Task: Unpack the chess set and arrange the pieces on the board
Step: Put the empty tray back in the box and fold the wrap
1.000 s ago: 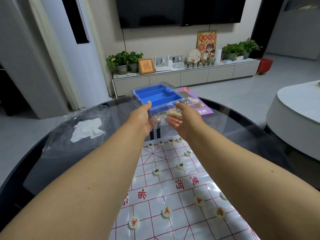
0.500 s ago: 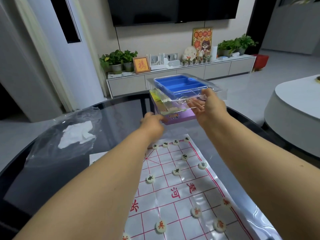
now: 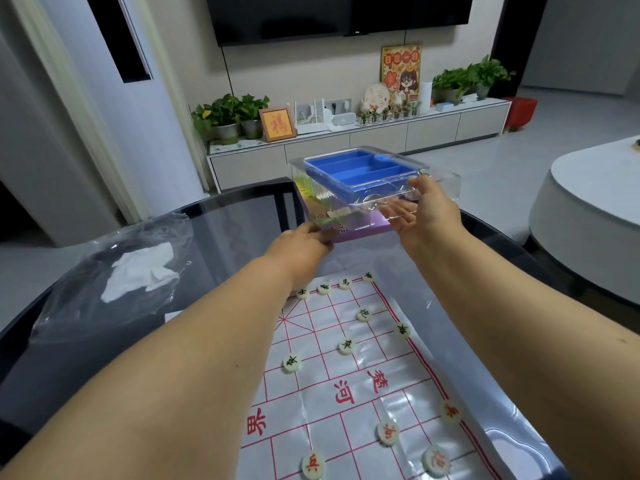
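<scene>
Since the earlier frame, both hands have lifted the case further off the bench, toward upper centre. Right hand [image 3: 424,216] grips the clear case [image 3: 436,183] with its empty blue tray [image 3: 356,174], thumb on top; left hand [image 3: 301,245] pinches the purple card [image 3: 360,230] beneath, probably to clear packaging away. Pieces [image 3: 345,346] already sit on the board [image 3: 346,393] at lower centre, which reads 楚河; one near piece reads 兵. Card print is too blurred to read.
</scene>
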